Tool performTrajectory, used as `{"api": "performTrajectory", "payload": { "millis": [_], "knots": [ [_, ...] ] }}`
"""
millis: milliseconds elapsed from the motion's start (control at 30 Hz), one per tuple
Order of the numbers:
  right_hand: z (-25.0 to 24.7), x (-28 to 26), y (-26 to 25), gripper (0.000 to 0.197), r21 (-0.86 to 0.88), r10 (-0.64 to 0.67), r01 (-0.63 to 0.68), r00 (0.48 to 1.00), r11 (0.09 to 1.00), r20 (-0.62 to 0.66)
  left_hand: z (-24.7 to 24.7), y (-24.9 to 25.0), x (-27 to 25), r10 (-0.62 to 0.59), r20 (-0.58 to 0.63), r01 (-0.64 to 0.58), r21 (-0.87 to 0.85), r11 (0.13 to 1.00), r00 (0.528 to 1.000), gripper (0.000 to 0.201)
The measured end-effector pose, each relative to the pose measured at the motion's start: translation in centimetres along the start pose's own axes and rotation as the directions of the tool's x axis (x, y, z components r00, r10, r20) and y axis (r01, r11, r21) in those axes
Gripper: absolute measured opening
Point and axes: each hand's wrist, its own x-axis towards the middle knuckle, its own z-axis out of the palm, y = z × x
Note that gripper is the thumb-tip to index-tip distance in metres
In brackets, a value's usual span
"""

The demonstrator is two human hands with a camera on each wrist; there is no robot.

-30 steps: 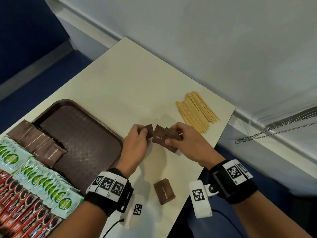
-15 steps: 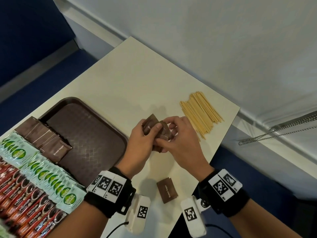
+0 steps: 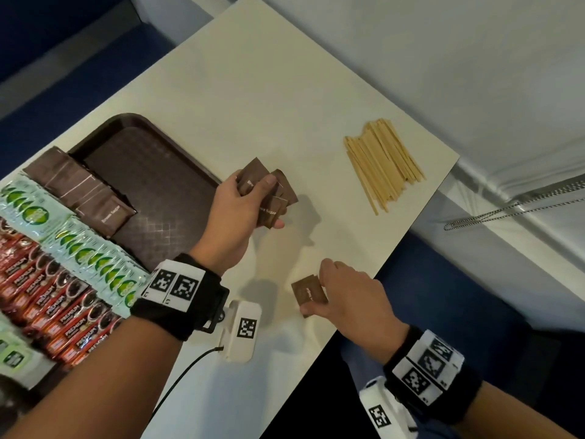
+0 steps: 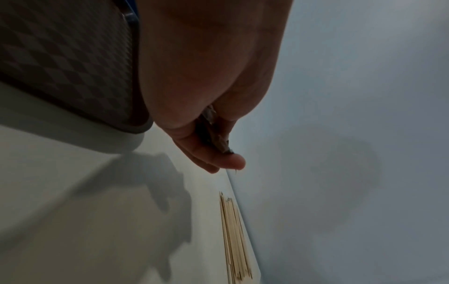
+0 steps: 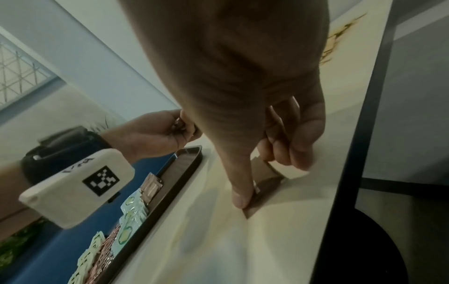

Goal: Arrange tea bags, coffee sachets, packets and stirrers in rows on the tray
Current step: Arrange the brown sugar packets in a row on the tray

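brown packets (image 3: pixel 269 198) clutched in left grip (image 3: pixel 235 213); right grip (image 3: pixel 343 296) pinching lone packet (image 3: pixel 308 294), stirrers (image 3: pixel 383 160) nearby

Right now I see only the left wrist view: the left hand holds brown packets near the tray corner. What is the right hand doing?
Observer: The right hand pinches a single brown packet between thumb and fingers, low at the table near its front edge.
Operator: Is anything on the tray already?
Observer: Yes. Rows lie on the tray: brown sugar packets, then green tea bags, then red coffee sachets.
Operator: How many packets does the left hand hold?
Observer: At least three; the left hand holds fanned packets printed "Brown Sugar".
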Motion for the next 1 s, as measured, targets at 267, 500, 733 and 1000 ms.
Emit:
{"api": "performTrajectory", "payload": {
  "millis": [267, 500, 733, 1000],
  "knots": [
    [0.1, 1.0, -0.2, 0.036, 0.414, -0.109, 0.096, 0.994, 0.905, 0.008, -2.8, 0.4, -1.5, 0.015, -0.002, -0.015, 0.054, 0.998, 1.0, 0.012],
    [-7.8, 4.2, -7.1, 0.012, 0.909, -0.115, 0.153, 0.986, 0.388, -0.116, -8.5, 3.5, -4.8, 0.089, -0.042, -0.084, 0.117, 0.99, 0.995, 0.016],
    [-10.5, 8.7, -18.5, 0.023, 0.916, -0.243, 0.211, 0.961, 0.341, -0.131, -14.7, 6.5, -8.1, 0.133, -0.205, -0.102, 0.153, 0.983, 0.97, 0.014],
    [-9.3, 11.2, -23.3, 0.028, 0.88, -0.398, 0.14, 0.915, 0.455, 0.06, -18.9, 6.8, -9.0, 0.13, -0.375, -0.088, 0.127, 0.988, 0.918, 0.016]
  ]
}}
